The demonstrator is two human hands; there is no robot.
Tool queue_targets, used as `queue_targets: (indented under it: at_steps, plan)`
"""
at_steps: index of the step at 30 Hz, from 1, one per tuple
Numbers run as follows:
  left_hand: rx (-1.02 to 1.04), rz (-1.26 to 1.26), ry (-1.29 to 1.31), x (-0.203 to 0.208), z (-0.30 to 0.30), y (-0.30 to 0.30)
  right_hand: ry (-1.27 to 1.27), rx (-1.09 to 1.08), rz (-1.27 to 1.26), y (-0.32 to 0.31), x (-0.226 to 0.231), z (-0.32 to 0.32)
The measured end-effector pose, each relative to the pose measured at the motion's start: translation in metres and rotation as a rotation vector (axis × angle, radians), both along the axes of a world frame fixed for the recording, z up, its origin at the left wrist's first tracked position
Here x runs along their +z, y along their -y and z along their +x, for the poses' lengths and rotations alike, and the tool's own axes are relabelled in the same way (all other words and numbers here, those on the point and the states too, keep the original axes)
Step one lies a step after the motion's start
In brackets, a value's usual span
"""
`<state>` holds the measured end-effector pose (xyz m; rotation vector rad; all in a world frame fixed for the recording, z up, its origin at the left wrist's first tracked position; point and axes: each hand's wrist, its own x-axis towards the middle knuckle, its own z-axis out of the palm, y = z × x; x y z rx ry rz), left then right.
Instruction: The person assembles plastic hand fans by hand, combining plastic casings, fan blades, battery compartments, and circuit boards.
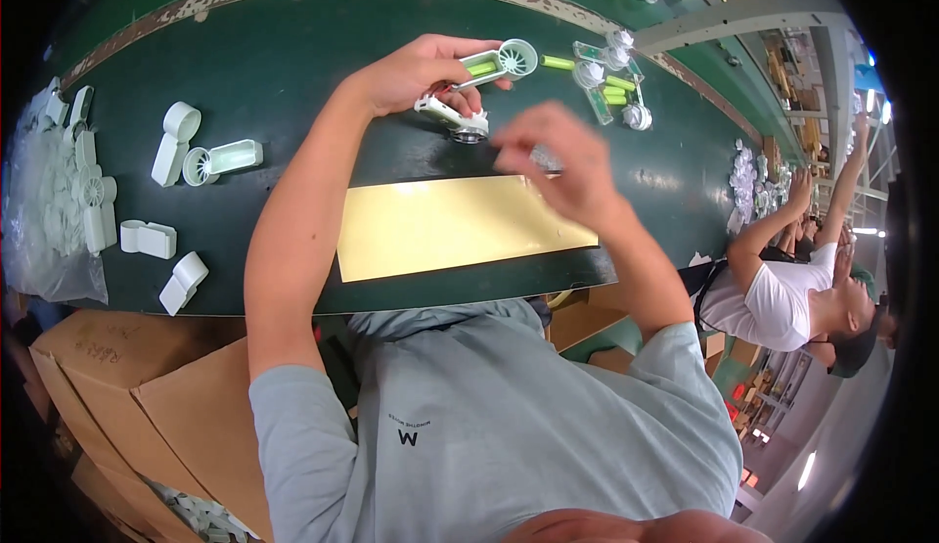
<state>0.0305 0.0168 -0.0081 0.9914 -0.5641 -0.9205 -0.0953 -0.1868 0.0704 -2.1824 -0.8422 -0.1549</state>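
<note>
My left hand [416, 71] is closed around a pale plastic shell with a round, spoked end [518, 58]; a green cylindrical battery [481, 69] lies in its trough. Below it, at the same hand's fingers, hangs a second white part [445, 114] with a dark, shiny round end [470, 136]. Thin red wires show between the two pieces. Just right of these parts, my right hand [562, 157] is blurred by motion, its fingers bent; whether it holds anything is hidden. Beneath both hands lies a yellow sheet [460, 230] on the green table.
Several loose white shells [225, 159] lie on the left, beside a clear plastic bag [59, 201] of similar ones. Green batteries with clear and white parts [611, 78] sit at the right. Cardboard boxes [147, 386] stand below the table edge. Another person [782, 298] works farther right.
</note>
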Motion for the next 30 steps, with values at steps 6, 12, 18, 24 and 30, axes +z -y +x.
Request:
queue_targets:
  at_steps: [6,12,18,24,30]
  plan:
    - [-0.01,0.093,-0.079,0.003,-0.008,0.001,0.104,-0.126,-0.1,0.005,0.006,0.059]
    - [-0.041,0.067,-0.11,0.001,-0.008,0.006,0.16,-0.038,-0.36,0.008,0.002,0.066]
    - [-0.028,0.145,-0.07,0.005,-0.007,0.005,-0.061,-0.053,-0.338,0.007,0.003,0.074]
    - [-0.008,0.149,0.08,0.002,0.0,0.003,-0.207,-0.032,-0.194,0.008,0.009,0.069]
    - [0.095,0.086,0.024,0.001,0.0,-0.003,0.122,-0.475,0.202,0.023,-0.003,0.036]
